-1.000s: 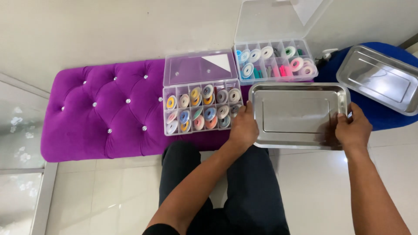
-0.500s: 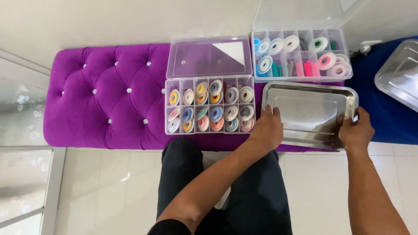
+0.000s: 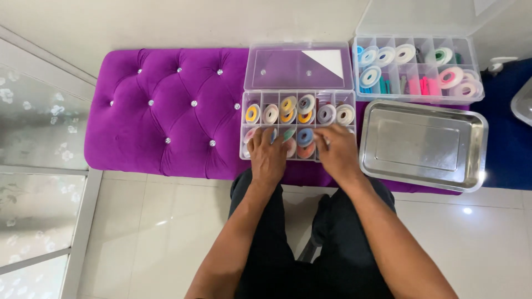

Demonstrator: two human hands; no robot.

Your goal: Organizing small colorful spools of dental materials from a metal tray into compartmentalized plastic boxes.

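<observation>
A clear plastic organizer box (image 3: 299, 113) with its lid flipped open lies on a purple tufted bench (image 3: 166, 116). Its compartments hold colourful tape rolls (image 3: 288, 105). My left hand (image 3: 267, 155) rests on the box's front left compartments, fingers spread over the rolls. My right hand (image 3: 337, 150) lies on the front right compartments. Whether either hand grips a roll is hidden by the fingers. A steel tray (image 3: 424, 145) sits empty just right of my right hand.
A second clear organizer (image 3: 418, 69) with tape rolls and an open lid stands behind the tray. A blue surface (image 3: 507, 144) lies at the right, with part of another steel tray at the edge. White tiled floor is below; a frosted glass panel (image 3: 33, 166) is left.
Both hands have let go of the steel tray and moved left onto the near organizer box. The tray now lies flat on the bench.
</observation>
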